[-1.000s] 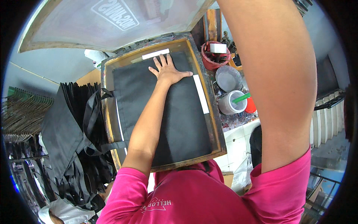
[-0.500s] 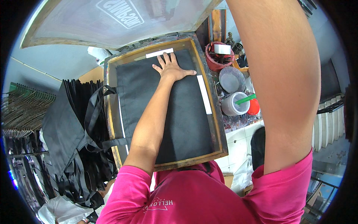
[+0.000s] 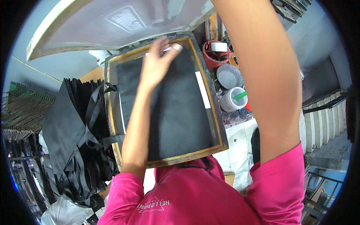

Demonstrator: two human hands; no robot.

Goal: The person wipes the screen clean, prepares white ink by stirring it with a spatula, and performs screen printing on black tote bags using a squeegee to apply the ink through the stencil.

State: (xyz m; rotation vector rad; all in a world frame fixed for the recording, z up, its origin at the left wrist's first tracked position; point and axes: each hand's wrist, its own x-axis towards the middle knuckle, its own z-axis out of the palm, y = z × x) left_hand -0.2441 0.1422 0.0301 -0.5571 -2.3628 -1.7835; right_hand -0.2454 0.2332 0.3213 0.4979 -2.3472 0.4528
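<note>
A black fabric tote bag [image 3: 180, 123] lies flat on the board inside a wooden frame [image 3: 183, 159], its handles hanging over the left side. My left hand [image 3: 155, 65] is lifted above the far part of the bag, fingers apart, holding nothing. White strips [image 3: 203, 90] mark the bag's edges at the right and far sides. Tilted up beyond it is a screen-printing screen [image 3: 90, 28] with a pale design on its mesh. My right arm [image 3: 262, 67] reaches up past the top edge; its hand is out of the picture.
A stack of black tote bags [image 3: 71, 127] hangs at the left, beside many wire hangers [image 3: 26, 105]. To the right stand a red bucket [image 3: 215, 60] of tools, a clear tub [image 3: 229, 77] and a white pot [image 3: 230, 101] with a green stick. White tiles [image 3: 236, 138] show below.
My left hand has lifted off the bag and shifted left. The screen has come down a little, and my right arm has moved left.
</note>
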